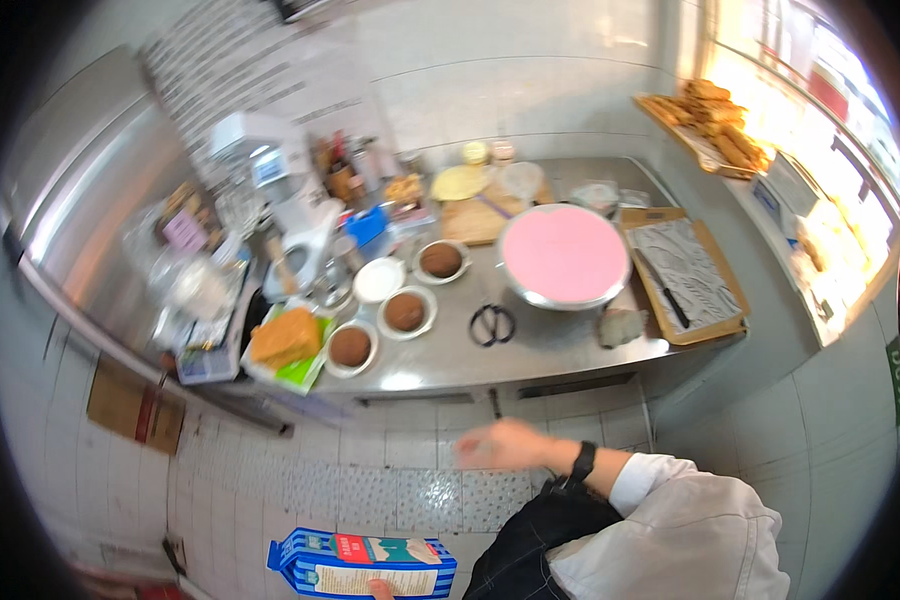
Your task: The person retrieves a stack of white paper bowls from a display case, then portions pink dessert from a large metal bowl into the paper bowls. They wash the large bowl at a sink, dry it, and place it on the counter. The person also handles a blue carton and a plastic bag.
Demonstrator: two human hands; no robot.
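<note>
At the lower edge, my left hand (pixel 381 589) is closed on a blue-striped carton (pixel 390 562) lying on its side; only part of the hand shows. My right hand (pixel 502 443), a dark watch on its wrist, hangs in front of the table edge. Motion smears its fingers, and I see nothing in it. Beyond it, black-handled scissors (pixel 492 325) lie on the steel table (pixel 440 372). White bowls with brown domed cakes (pixel 350 347) stand to the left. Farther right sits a round metal bowl or pan with a smooth pink top (pixel 565 254).
A knife (pixel 675 303) rests on a lined tray (pixel 692 275) at the right. A wooden board (pixel 475 222) lies at the back. An orange-yellow sponge-like block (pixel 286 338), bags and a white machine crowd the left. Bread (pixel 727 130) fills a high shelf. A cardboard box (pixel 135 405) stands low left.
</note>
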